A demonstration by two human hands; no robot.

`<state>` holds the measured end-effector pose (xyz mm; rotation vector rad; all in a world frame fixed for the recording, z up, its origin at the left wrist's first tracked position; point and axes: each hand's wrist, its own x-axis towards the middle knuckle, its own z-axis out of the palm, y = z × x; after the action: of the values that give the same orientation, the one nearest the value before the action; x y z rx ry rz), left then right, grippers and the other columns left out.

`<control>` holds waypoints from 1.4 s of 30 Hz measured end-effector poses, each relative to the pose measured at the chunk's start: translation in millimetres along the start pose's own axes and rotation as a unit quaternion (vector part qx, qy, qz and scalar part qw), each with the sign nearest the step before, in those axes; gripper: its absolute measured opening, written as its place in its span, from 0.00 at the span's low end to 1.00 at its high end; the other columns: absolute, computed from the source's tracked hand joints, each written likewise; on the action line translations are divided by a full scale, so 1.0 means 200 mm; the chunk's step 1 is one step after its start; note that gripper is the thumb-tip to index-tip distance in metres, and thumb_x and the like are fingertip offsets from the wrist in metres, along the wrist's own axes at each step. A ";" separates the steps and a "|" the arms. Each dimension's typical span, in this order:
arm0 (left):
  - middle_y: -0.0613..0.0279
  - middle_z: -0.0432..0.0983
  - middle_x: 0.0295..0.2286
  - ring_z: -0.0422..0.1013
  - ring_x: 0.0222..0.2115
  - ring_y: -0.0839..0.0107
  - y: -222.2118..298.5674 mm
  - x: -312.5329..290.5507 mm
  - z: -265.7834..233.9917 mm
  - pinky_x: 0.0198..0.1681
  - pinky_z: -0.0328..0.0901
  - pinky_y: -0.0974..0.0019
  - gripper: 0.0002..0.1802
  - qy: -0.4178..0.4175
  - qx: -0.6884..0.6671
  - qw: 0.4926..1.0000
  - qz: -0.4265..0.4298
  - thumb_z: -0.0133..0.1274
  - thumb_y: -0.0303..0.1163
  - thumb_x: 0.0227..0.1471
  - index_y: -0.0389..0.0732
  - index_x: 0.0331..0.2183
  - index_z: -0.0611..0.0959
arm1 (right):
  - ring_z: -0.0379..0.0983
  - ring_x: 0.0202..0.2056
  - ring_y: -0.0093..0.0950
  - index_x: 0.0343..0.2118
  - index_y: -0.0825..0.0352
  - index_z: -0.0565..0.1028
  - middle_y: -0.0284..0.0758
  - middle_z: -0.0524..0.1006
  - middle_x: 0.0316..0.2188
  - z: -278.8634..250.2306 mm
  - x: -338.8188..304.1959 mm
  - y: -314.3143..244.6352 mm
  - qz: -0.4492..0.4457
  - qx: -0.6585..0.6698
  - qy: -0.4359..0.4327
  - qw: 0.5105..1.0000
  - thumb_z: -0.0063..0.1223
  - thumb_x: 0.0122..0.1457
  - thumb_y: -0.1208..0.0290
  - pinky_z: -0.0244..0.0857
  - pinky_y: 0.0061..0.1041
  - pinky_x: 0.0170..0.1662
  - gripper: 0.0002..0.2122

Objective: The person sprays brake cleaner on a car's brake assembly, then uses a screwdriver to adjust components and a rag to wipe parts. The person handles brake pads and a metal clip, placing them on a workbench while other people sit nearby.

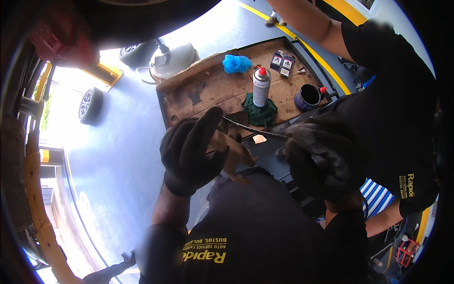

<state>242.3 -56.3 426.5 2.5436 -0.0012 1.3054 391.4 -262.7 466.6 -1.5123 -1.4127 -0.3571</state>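
Note:
My left hand (193,156), in a black glove, is closed around a folded brown sheet (232,154) that looks like stiff paper or sandpaper. From beside its fingers a thin, slightly curved dark strip (253,127) with a pale edge runs to my right hand (324,154). That hand, in a dark grey-black glove, is curled round the strip's right end. The strip's exact kind is unclear. Just beyond it, a white spray can (261,89) with a red cap stands upright on a dark green cloth (260,112).
A cardboard-lined tray table (189,102) bears blue crumpled plastic (236,64), small boxes (282,64) and a dark open can (307,97). A co-worker (388,104) stands close on the right. Wheels (91,105) and a white jug (172,60) are at left; a vehicle's underside (137,19) hangs overhead.

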 end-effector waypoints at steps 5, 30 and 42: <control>0.57 0.81 0.32 0.78 0.28 0.65 -0.01 0.00 0.00 0.31 0.72 0.64 0.35 0.002 0.006 1.000 0.008 0.65 0.23 0.31 0.33 0.48 0.82 | 0.81 0.38 0.34 0.39 0.67 0.78 0.40 0.82 0.33 -0.01 -0.04 0.00 0.024 -0.025 -0.011 0.999 0.67 0.51 0.79 0.75 0.31 0.41 0.13; 0.57 0.81 0.31 0.78 0.28 0.64 -0.03 0.08 0.02 0.32 0.73 0.64 0.37 -0.018 0.016 1.000 0.018 0.66 0.23 0.29 0.32 0.49 0.82 | 0.82 0.38 0.32 0.43 0.69 0.77 0.42 0.81 0.37 -0.03 0.03 0.06 0.015 -0.032 -0.002 0.999 0.68 0.52 0.78 0.76 0.28 0.42 0.16; 0.54 0.82 0.35 0.79 0.30 0.63 0.00 0.08 0.02 0.34 0.74 0.64 0.36 -0.018 0.008 1.000 0.022 0.66 0.22 0.31 0.31 0.49 0.81 | 0.82 0.37 0.30 0.43 0.69 0.78 0.39 0.82 0.35 -0.04 0.04 0.03 0.011 -0.051 -0.002 0.999 0.71 0.51 0.76 0.76 0.27 0.40 0.16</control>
<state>254.6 -54.5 436.3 2.5935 -0.0541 1.2798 400.9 -264.1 473.4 -1.6107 -1.3991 -0.4180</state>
